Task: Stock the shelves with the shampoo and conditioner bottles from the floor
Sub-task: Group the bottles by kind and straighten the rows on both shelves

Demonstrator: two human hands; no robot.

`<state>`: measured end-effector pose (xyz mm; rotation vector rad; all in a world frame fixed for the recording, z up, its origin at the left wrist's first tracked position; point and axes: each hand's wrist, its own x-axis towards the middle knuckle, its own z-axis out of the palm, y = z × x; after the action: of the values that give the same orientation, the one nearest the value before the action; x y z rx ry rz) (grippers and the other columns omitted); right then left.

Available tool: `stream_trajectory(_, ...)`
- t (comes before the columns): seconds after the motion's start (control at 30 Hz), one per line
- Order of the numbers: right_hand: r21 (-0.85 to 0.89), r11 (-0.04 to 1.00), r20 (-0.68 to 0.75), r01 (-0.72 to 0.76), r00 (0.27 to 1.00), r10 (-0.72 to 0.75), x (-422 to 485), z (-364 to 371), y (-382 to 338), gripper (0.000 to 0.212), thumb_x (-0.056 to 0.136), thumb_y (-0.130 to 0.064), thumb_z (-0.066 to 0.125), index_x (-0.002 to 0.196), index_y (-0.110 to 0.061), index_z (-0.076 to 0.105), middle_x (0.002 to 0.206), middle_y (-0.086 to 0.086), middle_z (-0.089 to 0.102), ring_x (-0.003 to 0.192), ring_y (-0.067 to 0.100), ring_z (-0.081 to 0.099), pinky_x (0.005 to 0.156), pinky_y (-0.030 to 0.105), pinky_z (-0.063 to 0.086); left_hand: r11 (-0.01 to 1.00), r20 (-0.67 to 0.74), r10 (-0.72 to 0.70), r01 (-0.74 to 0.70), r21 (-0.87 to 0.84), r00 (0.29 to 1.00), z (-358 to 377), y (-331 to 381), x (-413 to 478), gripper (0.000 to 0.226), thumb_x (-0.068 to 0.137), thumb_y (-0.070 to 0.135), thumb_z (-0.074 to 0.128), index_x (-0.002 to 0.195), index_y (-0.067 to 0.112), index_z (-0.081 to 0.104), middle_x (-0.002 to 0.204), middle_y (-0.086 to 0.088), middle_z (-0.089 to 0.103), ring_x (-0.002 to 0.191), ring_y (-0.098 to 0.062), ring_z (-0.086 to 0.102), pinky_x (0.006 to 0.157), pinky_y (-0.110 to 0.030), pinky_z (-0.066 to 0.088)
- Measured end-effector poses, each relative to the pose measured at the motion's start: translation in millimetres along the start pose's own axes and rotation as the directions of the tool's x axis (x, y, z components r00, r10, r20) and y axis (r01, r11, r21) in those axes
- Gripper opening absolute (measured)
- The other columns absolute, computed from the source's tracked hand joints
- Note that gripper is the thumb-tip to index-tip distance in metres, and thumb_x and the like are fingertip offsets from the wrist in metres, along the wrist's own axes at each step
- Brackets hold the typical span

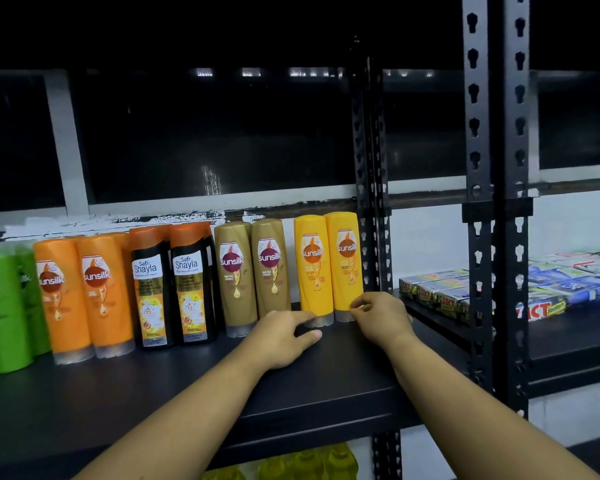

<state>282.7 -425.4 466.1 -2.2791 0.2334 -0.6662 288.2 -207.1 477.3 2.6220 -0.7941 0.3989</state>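
Note:
A row of bottles stands cap-down along the back of a black shelf point(194, 386): green Sunsilk point(0, 306), orange Sunsilk point(84, 292), black Safi Shayla point(172, 289), gold Sunsilk point(253, 268) and two yellow Sunsilk bottles point(329, 265) at the right end. My left hand point(284, 336) reaches to the base of the left yellow bottle, fingers stretched toward its clear cap. My right hand point(378, 318) is at the base of the right yellow bottle, fingertips lightly curled against its lower edge.
Black slotted uprights point(371, 237) point(496, 202) bound the shelf on the right. The neighbouring shelf holds boxed toothpaste point(465, 296). Yellow bottles point(309, 464) show on the shelf below. A dark window is behind the rack.

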Motion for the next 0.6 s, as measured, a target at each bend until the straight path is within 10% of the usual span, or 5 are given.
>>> stream_trajectory(0.23, -0.097, 0.995, 0.082, 0.032, 0.996, -0.024, 1.8, 3.0, 1.3, 0.024, 0.094, -0.039, 0.064, 0.113, -0.034, 0.076, 0.122, -0.007, 0.071, 0.121, 0.022, 0.059, 0.110, 0.047, 0.042, 0.999, 0.042, -0.026, 0.024, 0.048, 0.999, 2.2, -3.2, 5.5, 0.055, 0.098, 0.054, 0.056, 0.149, 0.035, 0.050, 0.138, 0.005, 0.064, 0.122, -0.018, 0.060, 0.099, -0.035, 0.050)
stream_trajectory(0.6, -0.199, 0.977, 0.059, 0.074, 0.996, -0.063, -8.8, -1.1, -7.2, 0.028, 0.091, -0.047, 0.064, 0.113, -0.034, 0.075, 0.116, -0.009, 0.073, 0.115, 0.018, 0.062, 0.105, 0.042, 0.047, 0.999, 0.106, 0.000, -0.005, 0.047, 0.994, -9.2, -0.5, -6.7, 0.054, 0.100, 0.051, 0.055, 0.150, 0.033, 0.048, 0.145, 0.002, 0.059, 0.129, -0.020, 0.055, 0.103, -0.033, 0.047)
